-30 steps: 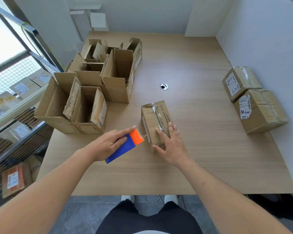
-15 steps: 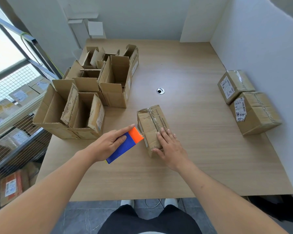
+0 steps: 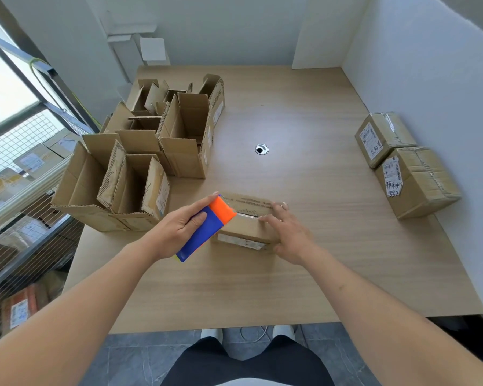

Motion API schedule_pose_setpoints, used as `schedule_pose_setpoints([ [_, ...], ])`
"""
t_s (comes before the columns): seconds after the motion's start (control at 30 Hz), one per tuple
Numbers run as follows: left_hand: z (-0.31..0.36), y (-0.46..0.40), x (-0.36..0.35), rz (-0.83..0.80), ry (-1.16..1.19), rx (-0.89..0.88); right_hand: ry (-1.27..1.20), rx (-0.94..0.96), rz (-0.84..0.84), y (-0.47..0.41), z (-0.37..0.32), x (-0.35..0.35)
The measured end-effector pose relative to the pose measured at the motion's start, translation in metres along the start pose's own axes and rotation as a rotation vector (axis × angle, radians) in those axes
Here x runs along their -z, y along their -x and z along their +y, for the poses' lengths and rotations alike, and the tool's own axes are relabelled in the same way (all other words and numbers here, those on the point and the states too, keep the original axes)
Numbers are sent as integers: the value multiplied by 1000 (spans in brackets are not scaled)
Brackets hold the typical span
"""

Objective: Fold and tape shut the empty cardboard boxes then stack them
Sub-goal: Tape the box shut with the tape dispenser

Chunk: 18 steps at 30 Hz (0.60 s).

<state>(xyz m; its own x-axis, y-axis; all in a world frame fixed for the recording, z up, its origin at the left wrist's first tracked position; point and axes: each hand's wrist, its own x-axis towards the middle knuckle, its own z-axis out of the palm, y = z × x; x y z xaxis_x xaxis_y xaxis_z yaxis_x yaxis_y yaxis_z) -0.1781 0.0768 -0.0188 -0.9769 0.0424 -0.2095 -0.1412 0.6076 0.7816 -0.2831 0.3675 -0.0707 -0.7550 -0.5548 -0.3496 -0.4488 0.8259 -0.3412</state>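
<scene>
Both hands [image 3: 179, 228] [image 3: 289, 236] reach forward, flanking box [image 3: 247, 228].

Closed box [image 3: 248, 227]: left end hidden behind the tape dispenser [image 3: 207, 229]; right end covered by the right hand [image 3: 287, 235]. Label on its near side too small to read. Tape strip itself not discernible. Open boxes [image 3: 140, 162], left of the closed box: rear ones partly hidden by the front ones. Both forearms cut off by the bottom edge.

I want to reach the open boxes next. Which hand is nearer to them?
Left hand, holding the tape dispenser just beside the open boxes; right hand is farther off, on the closed box.
</scene>
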Motion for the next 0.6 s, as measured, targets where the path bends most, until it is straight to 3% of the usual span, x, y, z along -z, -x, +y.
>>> schedule_pose_setpoints([
  [0.17,4,-4,2,0,7,17,-120,-68,140,13,9,-11],
  [0.37,7,-7,3,-17,9,36,-59,-94,279,19,15,-23],
  [0.6,9,-10,6,-15,13,38,39,-68,311,5,9,-21],
])
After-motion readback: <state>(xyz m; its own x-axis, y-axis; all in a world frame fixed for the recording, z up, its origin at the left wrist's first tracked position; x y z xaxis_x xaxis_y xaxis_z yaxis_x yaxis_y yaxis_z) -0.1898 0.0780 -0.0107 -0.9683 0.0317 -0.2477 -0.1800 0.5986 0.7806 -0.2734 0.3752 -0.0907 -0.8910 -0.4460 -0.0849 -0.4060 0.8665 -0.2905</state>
